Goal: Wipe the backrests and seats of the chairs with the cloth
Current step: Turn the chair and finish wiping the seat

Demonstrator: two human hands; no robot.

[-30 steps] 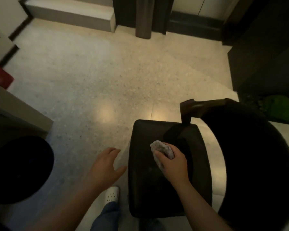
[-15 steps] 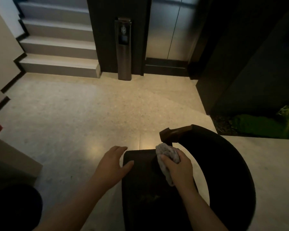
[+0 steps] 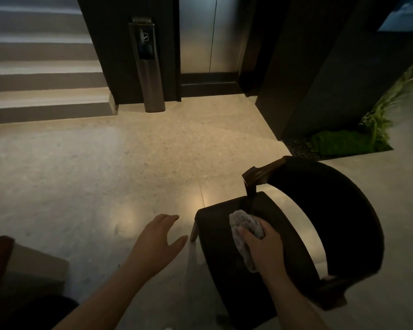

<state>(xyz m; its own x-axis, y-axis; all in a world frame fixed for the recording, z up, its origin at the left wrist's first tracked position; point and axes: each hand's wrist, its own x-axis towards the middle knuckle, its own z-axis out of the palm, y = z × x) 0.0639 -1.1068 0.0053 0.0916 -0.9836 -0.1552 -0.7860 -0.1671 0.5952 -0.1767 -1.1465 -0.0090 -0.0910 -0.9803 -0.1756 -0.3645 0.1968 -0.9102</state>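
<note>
A dark chair stands at the lower right, with a black seat [image 3: 219, 248] and a curved black backrest [image 3: 339, 210] ending in a brown wooden arm [image 3: 260, 173]. My right hand [image 3: 264, 248] grips a crumpled grey cloth [image 3: 244, 226] and presses it on the seat near the arm's post. To the left of the seat, my left hand [image 3: 157, 241] hovers over the floor with fingers spread, holding nothing and touching nothing.
Pale speckled floor [image 3: 129, 163] spreads ahead. Steps [image 3: 45, 96] rise at the far left, a metal stand [image 3: 148, 67] and lift doors [image 3: 210, 34] are at the back. A planter with greenery [image 3: 343, 141] lies right. A dark round object [image 3: 34, 313] sits lower left.
The view has tilted upward, showing the lift and steps. My right hand with the cloth slid along the seat toward the arm post. My left hand drew slightly away from the seat edge.
</note>
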